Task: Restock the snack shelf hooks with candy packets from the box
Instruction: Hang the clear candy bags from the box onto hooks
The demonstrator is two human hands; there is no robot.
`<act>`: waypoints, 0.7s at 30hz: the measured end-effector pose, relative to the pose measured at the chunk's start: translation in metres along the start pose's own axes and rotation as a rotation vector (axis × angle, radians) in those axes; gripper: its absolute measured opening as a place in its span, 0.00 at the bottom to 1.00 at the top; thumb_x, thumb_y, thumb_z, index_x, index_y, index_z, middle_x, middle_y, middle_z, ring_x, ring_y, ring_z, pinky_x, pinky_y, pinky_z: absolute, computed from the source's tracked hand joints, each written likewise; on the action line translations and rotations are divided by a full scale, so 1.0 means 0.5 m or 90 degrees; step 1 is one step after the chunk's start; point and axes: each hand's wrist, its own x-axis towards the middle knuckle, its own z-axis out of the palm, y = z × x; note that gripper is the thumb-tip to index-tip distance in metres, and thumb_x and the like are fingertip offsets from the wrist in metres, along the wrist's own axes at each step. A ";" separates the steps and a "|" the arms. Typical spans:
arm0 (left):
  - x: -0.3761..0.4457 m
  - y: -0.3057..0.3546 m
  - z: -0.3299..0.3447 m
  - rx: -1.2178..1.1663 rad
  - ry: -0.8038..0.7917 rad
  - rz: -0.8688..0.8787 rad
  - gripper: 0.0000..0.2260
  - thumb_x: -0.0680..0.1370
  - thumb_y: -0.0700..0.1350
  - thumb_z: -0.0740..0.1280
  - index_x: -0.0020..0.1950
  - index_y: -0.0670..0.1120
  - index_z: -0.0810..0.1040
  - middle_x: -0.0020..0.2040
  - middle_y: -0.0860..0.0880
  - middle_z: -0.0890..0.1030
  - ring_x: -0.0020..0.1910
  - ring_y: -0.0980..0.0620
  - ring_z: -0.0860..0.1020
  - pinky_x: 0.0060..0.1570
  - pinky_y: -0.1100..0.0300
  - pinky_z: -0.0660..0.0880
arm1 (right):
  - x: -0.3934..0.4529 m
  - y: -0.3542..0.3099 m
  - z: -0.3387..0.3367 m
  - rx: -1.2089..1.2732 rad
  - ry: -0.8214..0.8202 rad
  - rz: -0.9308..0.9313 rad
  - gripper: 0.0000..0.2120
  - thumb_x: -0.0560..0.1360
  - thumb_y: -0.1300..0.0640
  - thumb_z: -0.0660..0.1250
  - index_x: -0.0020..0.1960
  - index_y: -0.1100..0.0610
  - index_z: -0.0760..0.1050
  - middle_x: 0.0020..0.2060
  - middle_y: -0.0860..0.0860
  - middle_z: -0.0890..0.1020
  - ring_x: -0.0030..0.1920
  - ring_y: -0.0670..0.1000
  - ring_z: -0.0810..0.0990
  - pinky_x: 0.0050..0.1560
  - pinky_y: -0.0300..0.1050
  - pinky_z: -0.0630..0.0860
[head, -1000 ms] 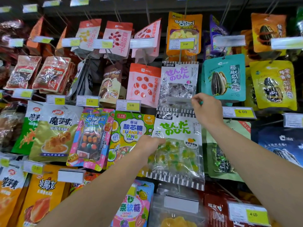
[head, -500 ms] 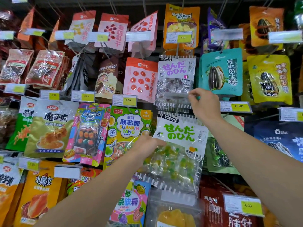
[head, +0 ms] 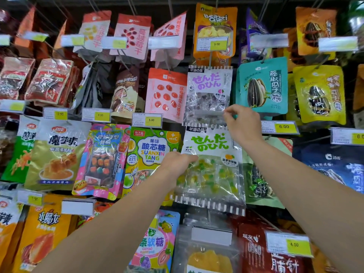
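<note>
I am holding the green-lettered candy packet (head: pixel 211 166) in the middle of the frame, a little right of centre, its clear lower half full of yellow and green sweets. My left hand (head: pixel 178 163) is gripping its left edge, fingers curled round the side just below the white header. My right hand (head: pixel 243 124) is up at the packet's top right corner, thumb and forefinger pinched together; what exactly they are pinching, the header or the hook tip behind it, I cannot tell, since the hook itself is hidden by my hand.

As I judge it, I am hanging this packet: I am lining the header's hole up with a hook in the row just under the purple-lettered packet (head: pixel 208 95) of the same make, which is hanging directly above. The top edge of mine is sitting just below that one's striped bottom edge.

The next move, I think, calls for steadying the bag with the left hand while the right guides the hole over the hook tip and pushes it back, keeping the packet level so it does not snag.

To the left is hanging the sour-candy packet (head: pixel 151 154), partly behind my left hand; to the right, a teal sunflower-seed bag (head: pixel 263 85) and a yellow price tag (head: pixel 283 127). The box is not in view.
</note>
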 end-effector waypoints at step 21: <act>0.029 -0.041 0.009 0.030 0.047 -0.016 0.24 0.69 0.52 0.72 0.60 0.42 0.72 0.49 0.48 0.78 0.50 0.46 0.77 0.55 0.53 0.73 | -0.124 0.021 0.007 -0.022 -0.087 0.014 0.16 0.77 0.58 0.65 0.65 0.53 0.74 0.63 0.50 0.74 0.54 0.52 0.78 0.56 0.50 0.75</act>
